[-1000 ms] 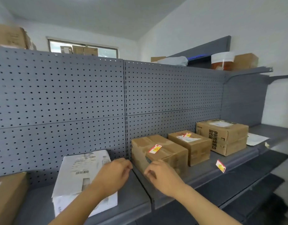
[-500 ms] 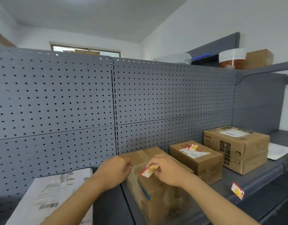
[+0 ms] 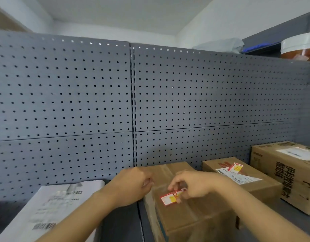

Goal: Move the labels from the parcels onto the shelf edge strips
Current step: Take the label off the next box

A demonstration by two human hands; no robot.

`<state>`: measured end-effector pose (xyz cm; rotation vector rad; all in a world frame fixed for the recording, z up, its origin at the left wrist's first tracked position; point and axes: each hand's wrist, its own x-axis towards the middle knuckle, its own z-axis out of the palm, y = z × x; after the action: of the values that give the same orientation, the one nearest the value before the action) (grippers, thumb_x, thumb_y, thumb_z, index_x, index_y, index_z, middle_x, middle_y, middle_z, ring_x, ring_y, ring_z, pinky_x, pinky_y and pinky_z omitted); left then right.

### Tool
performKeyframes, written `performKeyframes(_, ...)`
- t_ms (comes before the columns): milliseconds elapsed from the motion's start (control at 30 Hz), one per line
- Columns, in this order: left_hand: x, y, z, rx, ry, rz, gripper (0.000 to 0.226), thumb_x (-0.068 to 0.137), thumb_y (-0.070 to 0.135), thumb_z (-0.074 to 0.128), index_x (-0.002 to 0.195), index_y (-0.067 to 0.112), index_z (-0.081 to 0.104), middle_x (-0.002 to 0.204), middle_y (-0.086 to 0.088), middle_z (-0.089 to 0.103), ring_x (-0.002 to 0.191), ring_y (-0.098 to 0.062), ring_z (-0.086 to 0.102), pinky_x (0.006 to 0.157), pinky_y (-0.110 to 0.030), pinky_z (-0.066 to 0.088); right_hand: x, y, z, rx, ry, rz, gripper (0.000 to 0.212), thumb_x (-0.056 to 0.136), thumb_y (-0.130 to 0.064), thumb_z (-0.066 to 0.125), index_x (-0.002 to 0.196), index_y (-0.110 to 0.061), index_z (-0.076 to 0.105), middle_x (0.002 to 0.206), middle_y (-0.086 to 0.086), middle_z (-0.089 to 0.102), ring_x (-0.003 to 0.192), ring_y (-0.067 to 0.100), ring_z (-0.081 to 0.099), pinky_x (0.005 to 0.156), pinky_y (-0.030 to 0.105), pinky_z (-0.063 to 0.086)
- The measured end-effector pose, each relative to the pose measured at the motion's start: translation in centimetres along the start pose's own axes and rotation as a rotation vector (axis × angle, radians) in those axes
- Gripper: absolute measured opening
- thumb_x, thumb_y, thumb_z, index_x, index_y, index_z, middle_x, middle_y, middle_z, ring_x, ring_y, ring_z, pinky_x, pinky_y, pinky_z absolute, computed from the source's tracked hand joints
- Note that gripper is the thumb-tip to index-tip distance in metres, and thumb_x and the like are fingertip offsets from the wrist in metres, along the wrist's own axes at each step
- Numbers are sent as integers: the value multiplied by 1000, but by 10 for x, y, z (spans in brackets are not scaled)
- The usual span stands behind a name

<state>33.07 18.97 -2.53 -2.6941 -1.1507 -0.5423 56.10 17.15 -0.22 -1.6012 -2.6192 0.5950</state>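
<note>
Since half a second ago my view had closed in and tipped up; the label had come further down the near box's front corner, more peeled than before.

Largest first: grey pegboard (image 3: 63,102) filled everything behind my hands. White mailer bag (image 3: 51,206) lay left of my left hand. Near box (image 3: 185,215) sat directly under both hands. Second box (image 3: 246,179) just right of my right hand, with its own red-and-yellow label (image 3: 235,167) on top, untouched. Third box (image 3: 290,172) further right, well apart from the hands.

Left hand (image 3: 131,187): loosely curled, resting against the near box's top left edge, bracing it. Not clearly gripping anything.

Right hand (image 3: 192,186): fingers (image 3: 175,184) pinched shut on the upper right end of the peeling label (image 3: 170,198). Wrist came in from lower right, palm down, knuckles up.

The peeling label hung just left of and below my right fingertips, over the box's front top edge. Can't tell if its far end was stuck or free.

Handling, my read: thin sticker, near weightless, floppy, likely to curl onto itself or tear. Hold by one corner, peel slowly at a low angle, keep adhesive off skin. The box likely needed holding down while I peeled.
</note>
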Motion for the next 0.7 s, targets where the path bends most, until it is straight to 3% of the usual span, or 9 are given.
performKeyframes(100,0,1,3,-2,-7,-43,20,92,36,42,93,25,59,89,10,62,75,-7,57,70,-31,51,8,5,-5,19,-33,-23,43,77,-29,76,117,-31,58,102,-13,49,96,9,49,84,25,41)
performKeyframes(233,-1,6,3,9,-6,-105,21,92,36,42,93,26,60,92,10,61,76,-6,57,70,-30,51,13,10,-6,45,-9,-97,40,75,-24,78,110,-31,60,109,-10,54,100,10,51,88,32,46)
performKeyframes(400,-9,22,1,44,-15,-163,20,93,34,43,99,26,60,95,10,62,81,-8,57,72,-30,49,12,17,1,80,115,-194,23,82,-18,70,97,-35,65,101,-13,59,92,2,54,82,31,52)
performKeyframes(500,-18,33,-5,56,-17,-171,20,93,33,44,101,25,61,97,8,63,81,-11,58,72,-31,50,6,13,6,123,270,-236,9,84,-28,68,86,-38,68,90,-15,65,84,0,57,78,31,53)
performKeyframes(700,-66,47,-35,87,88,-202,18,91,27,44,95,22,60,91,4,62,78,-19,57,67,-33,46,-17,-44,21,212,401,-289,5,83,-27,69,84,-32,69,82,-12,67,75,0,60,64,11,48)
